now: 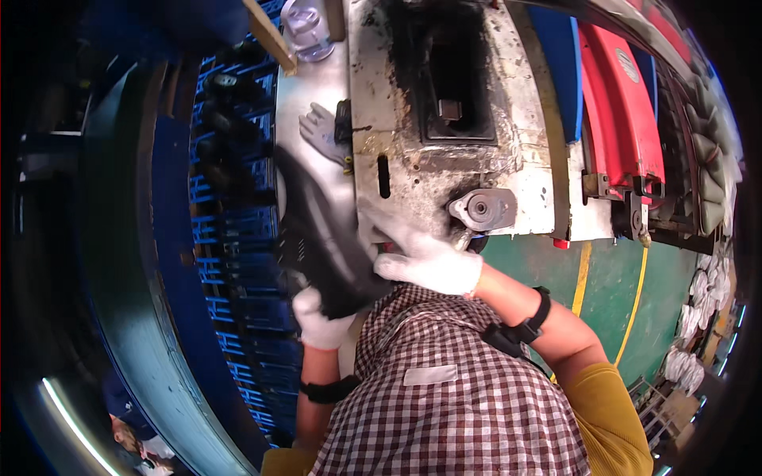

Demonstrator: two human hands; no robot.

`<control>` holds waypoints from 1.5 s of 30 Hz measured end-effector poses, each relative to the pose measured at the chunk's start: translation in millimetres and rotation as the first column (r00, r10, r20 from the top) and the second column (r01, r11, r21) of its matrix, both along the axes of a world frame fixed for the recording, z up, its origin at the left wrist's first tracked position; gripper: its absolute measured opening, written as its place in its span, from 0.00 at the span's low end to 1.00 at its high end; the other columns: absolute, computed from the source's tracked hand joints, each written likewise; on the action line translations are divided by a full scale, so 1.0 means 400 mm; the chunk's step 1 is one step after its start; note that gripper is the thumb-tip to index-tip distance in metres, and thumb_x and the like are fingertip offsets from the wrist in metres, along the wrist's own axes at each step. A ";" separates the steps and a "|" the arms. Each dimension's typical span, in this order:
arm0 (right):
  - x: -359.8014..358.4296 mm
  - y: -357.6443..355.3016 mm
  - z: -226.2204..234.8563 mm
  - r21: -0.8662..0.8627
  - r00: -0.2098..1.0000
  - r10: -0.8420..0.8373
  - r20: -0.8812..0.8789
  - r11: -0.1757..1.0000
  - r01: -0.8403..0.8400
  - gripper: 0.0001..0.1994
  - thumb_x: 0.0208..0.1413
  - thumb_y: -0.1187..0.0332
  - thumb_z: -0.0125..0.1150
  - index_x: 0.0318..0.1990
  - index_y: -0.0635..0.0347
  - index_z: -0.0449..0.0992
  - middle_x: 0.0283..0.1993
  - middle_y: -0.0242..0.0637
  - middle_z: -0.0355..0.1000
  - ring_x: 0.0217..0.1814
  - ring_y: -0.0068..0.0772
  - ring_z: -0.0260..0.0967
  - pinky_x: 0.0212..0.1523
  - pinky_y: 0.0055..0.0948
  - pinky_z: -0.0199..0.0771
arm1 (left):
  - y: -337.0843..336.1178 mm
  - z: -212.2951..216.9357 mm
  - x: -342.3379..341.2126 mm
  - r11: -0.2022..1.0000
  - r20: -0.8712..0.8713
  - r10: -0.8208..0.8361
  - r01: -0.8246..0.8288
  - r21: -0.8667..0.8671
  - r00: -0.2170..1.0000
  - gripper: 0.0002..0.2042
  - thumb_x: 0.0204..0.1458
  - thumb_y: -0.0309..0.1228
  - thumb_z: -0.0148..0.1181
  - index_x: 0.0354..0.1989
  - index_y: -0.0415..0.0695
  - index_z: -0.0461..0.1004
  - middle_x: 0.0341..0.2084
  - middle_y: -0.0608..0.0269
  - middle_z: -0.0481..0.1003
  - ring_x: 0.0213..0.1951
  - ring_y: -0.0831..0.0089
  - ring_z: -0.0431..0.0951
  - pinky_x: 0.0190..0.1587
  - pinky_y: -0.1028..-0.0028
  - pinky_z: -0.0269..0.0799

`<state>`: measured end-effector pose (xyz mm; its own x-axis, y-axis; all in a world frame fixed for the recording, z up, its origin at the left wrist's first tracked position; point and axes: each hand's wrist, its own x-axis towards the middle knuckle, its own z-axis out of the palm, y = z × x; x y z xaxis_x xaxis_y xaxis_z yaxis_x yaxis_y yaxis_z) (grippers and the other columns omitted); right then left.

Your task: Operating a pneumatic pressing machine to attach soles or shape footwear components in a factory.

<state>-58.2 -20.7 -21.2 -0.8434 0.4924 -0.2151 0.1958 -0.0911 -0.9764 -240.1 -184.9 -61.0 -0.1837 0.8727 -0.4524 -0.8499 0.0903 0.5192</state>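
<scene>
Big grimy metal press machine (444,119) fills the top of the view, crusted white and black, with a round bolt fitting (482,209) at its front edge. Left of it sits a stack of blue crates (226,238), and a spare white glove (319,131) lies on the metal ledge.

The thing in hand is a black shoe upper (321,230), held up just left of the machine's front corner. Looks soft and floppy, light, probably bends wherever you pinch it, so 2 grip points make sense. Left hand (319,317), white-gloved, is closed around its lower end. Right hand (425,258), also gloved, is pressed on its right side, fingers curled against it. I'd grab by the edges, not the middle.
</scene>
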 end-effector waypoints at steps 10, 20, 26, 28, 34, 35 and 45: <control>0.045 0.371 -0.039 0.591 0.654 -0.756 0.010 0.532 0.607 0.36 0.54 0.53 0.71 0.72 0.48 0.74 0.69 0.62 0.67 0.72 0.63 0.68 0.72 0.45 0.70 | 0.378 0.219 0.012 0.979 -0.815 0.104 0.088 0.186 0.571 0.37 0.69 0.36 0.54 0.82 0.35 0.48 0.78 0.37 0.57 0.77 0.47 0.61 0.80 0.54 0.52; -0.010 0.441 -0.102 0.878 0.525 -0.766 0.370 0.474 0.073 0.35 0.54 0.51 0.69 0.72 0.38 0.72 0.63 0.54 0.66 0.61 0.56 0.73 0.54 0.48 0.83 | 0.421 0.453 0.027 0.841 -0.814 0.526 -0.011 0.541 0.245 0.38 0.65 0.35 0.56 0.81 0.35 0.51 0.76 0.40 0.62 0.76 0.47 0.64 0.79 0.52 0.53; 0.005 0.439 -0.082 0.835 0.534 -0.745 0.401 0.537 0.123 0.36 0.55 0.52 0.69 0.74 0.37 0.70 0.71 0.58 0.63 0.67 0.61 0.70 0.62 0.50 0.80 | 0.593 0.640 -0.002 0.673 -0.694 0.719 0.280 0.684 -0.033 0.33 0.68 0.31 0.58 0.78 0.31 0.56 0.72 0.40 0.66 0.74 0.50 0.68 0.77 0.56 0.59; -0.003 0.434 -0.074 0.862 0.522 -0.761 0.385 0.499 0.090 0.36 0.54 0.51 0.70 0.72 0.38 0.72 0.64 0.53 0.66 0.61 0.55 0.73 0.54 0.47 0.83 | 0.696 0.705 0.003 0.601 -0.676 0.736 0.417 0.682 0.046 0.26 0.62 0.35 0.68 0.66 0.35 0.74 0.57 0.46 0.81 0.59 0.59 0.82 0.65 0.63 0.75; -0.010 0.434 -0.048 0.791 0.507 -0.719 0.476 0.602 0.111 0.37 0.56 0.51 0.69 0.75 0.35 0.68 0.75 0.56 0.60 0.69 0.59 0.70 0.63 0.51 0.80 | 0.871 0.803 0.094 0.618 -0.685 0.639 0.763 0.187 -0.350 0.21 0.62 0.36 0.57 0.61 0.38 0.76 0.54 0.40 0.78 0.55 0.50 0.80 0.62 0.61 0.74; -0.013 0.433 -0.046 0.791 0.510 -0.715 0.478 0.603 0.105 0.37 0.56 0.51 0.69 0.75 0.35 0.68 0.75 0.56 0.60 0.69 0.58 0.70 0.63 0.50 0.81 | 0.890 0.798 0.110 0.645 -0.618 0.662 0.743 0.181 -0.424 0.21 0.62 0.36 0.57 0.59 0.38 0.77 0.51 0.41 0.80 0.53 0.49 0.81 0.60 0.60 0.75; -0.019 0.427 -0.046 0.844 0.494 -0.747 0.444 0.534 0.050 0.39 0.54 0.49 0.71 0.75 0.36 0.68 0.76 0.55 0.59 0.67 0.57 0.71 0.60 0.51 0.81 | 0.908 0.827 0.121 0.733 -0.718 0.385 0.665 -0.144 -0.580 0.18 0.60 0.49 0.60 0.42 0.46 0.82 0.36 0.49 0.83 0.43 0.49 0.84 0.50 0.57 0.78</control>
<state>-65.8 150.1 -39.8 -0.2055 0.9784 -0.0236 0.9396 0.1906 -0.2843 -191.5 178.4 269.6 0.4737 0.8226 0.3146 0.7973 -0.5523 0.2434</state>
